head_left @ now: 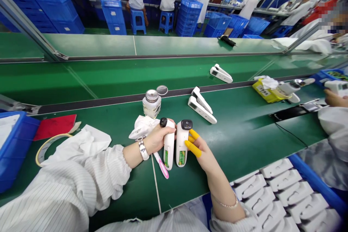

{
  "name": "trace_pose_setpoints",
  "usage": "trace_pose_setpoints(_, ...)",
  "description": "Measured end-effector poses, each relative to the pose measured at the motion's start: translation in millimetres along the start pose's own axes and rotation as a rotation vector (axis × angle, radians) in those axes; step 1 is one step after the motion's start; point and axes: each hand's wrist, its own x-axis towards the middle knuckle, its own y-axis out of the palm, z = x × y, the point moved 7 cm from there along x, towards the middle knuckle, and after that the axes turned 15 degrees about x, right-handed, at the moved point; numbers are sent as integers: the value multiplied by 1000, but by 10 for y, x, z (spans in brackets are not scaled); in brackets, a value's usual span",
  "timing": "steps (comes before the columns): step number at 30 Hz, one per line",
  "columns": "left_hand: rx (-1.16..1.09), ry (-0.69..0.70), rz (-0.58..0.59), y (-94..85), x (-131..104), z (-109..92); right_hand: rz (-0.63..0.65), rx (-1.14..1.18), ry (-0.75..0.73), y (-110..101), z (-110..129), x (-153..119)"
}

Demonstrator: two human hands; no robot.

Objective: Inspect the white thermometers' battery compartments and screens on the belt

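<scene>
Between your two hands, two white handheld thermometers stand side by side, almost touching, sensor heads up and open battery bays facing you. Your left hand [154,140] is wrapped around the left thermometer [169,145], and a pink-handled tool [162,166] is tucked under the same grip, its tip pointing down toward you. Your right hand [201,152], with yellow finger cots [193,148] on the fingertips, is closed on the right thermometer [182,143] from its outer side. So both hands are clamped, one unit each.

Green-labelled batteries show in both bays, so the step in hand looks like a check or wipe of the pair after the cells went in — that is a judgement, not something plainly shown. The next move calls for a firm hold on each body without the two housings knocking together, and for the pink tool not to slip from your left grip.

Just beyond your left hand lies a crumpled white cloth [143,126], and past it a small solvent bottle [151,104] with its cap off. Beyond your right hand, two more thermometers [201,107] lie flat on the green mat — near, but apart from the ones you hold. By your right elbow sits a tray of white moulded holders [288,192].
</scene>
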Motion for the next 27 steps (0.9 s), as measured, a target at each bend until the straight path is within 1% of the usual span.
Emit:
trace_pose_setpoints(2, -19, -41, -54, -33, -6, 19, 9, -1, -1, -4, -16, -5)
trace_pose_setpoints(4, -24, -73, -76, -48, -8, 31, -6, -3, -21, -25, -17, -9)
trace_pose_setpoints(10, -66, -108, -50, -26, 12, 39, -92, -6, -41, -112, -25, -20)
trace_pose_setpoints(17, -116, -164, -81, -34, 14, 37, -128, -14, -28, -165, -59, -14)
trace_pose_setpoints(20, -128, -130, -31, -8, 9, 10, -133, -11, -33, -159, -51, -10)
trace_pose_setpoints(23, -62, -70, 9, 4, -1, -7, -122, 5, -47, -128, -19, -6)
trace_pose_setpoints(27, 57, -47, -20, -27, -6, 9, -87, 3, -47, -90, 3, -2)
